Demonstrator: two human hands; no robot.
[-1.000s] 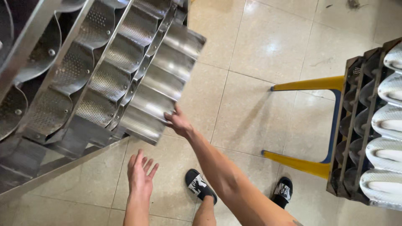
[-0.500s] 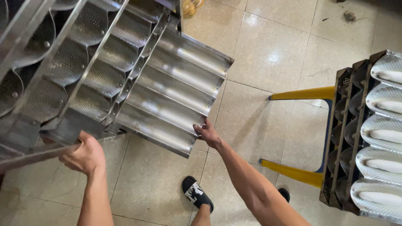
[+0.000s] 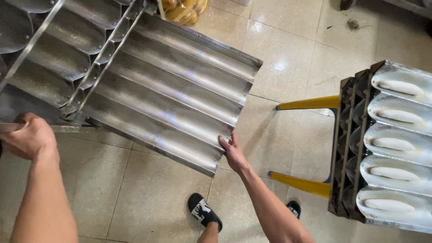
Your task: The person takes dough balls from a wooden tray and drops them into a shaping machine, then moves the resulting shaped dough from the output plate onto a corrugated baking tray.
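Your right hand (image 3: 231,150) is grasping the perforated baguette tray (image 3: 180,90): fingers over the short end, thumb on top, at the lower-right corner of the tray, centre of frame. The tray sticks out of the rack (image 3: 58,54) at upper left and slopes down toward you; about half of it looks clear of the rails. One hand on the end is enough because the rack carries the far end, I'd judge.

Your left hand (image 3: 27,135) is at the left edge, mid-height, fist clenched around a part of the rack frame. What exactly it grips is hidden under the fingers. Likely a brace, so the rack does not roll or tip while the tray slides.

The tray's channels are empty, bare metal with a glare across the ribs. The other trays left in the rack, upper left, look empty too.

At the right edge stands a second rack (image 3: 355,144) on yellow legs (image 3: 306,104). Its top tray carries dough pieces (image 3: 396,144), one per channel, lying lengthwise so each keeps its shape in the groove. It is well apart from the tray you hold, with open tiled floor (image 3: 148,189) between.

At top centre there is a bag of golden rolls (image 3: 182,8), just past the tray's far corner, partly cut off by the frame.

Your sandalled feet (image 3: 204,211) are at bottom centre, directly below the tray's near edge. Watch that corner.
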